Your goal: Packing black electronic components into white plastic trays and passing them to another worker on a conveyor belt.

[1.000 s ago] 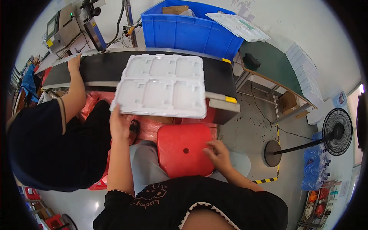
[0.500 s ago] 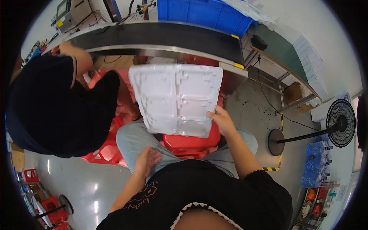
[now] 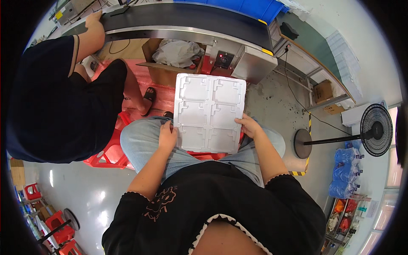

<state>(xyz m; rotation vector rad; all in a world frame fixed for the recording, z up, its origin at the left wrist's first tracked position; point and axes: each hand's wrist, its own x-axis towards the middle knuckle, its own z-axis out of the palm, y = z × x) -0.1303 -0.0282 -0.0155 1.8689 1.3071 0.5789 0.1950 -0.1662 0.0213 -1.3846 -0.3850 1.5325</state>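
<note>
Hands grip opposite long edges of a white moulded plastic tray (image 3: 210, 114): the left hand (image 3: 167, 135) is closed on its lower left edge and the right hand (image 3: 248, 126) on its lower right edge, holding it above the person's lap and in front of the conveyor belt (image 3: 187, 17). Thin walls and six shallow pockets suggest it is very light but flexible, likely to bow or twist if held by one corner and to crack if squeezed. Holding both side edges midway, with fingers under the rim, looks like the steadiest grip.
</note>
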